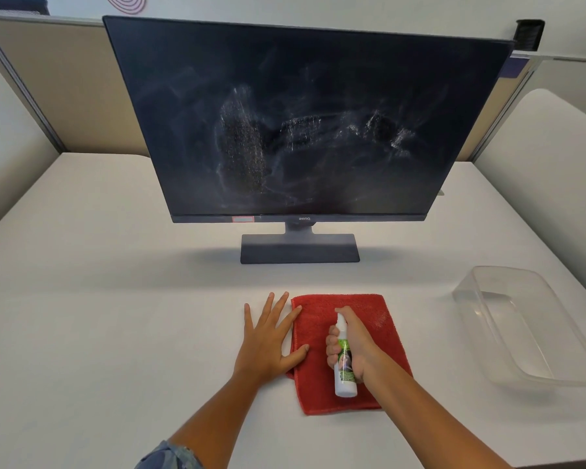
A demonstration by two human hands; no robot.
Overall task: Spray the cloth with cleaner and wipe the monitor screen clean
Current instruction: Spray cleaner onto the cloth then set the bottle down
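Observation:
A red cloth [322, 397] lies flat on the white table in front of me. My left hand [268, 340] rests palm down with fingers spread, thumb and forefinger on the cloth's left edge. My right hand [356, 343] grips a small white spray bottle [345, 370] with a green label, held over the cloth with its nozzle pointing away from me and my forefinger on top. Behind stands a dark monitor [305, 123], switched off, its screen covered in whitish smears and specks.
A clear plastic tub [528, 326] sits at the right of the table [98, 316]. The monitor's flat base [300, 248] stands just beyond the cloth. Beige partition walls close off the desk at the back and sides.

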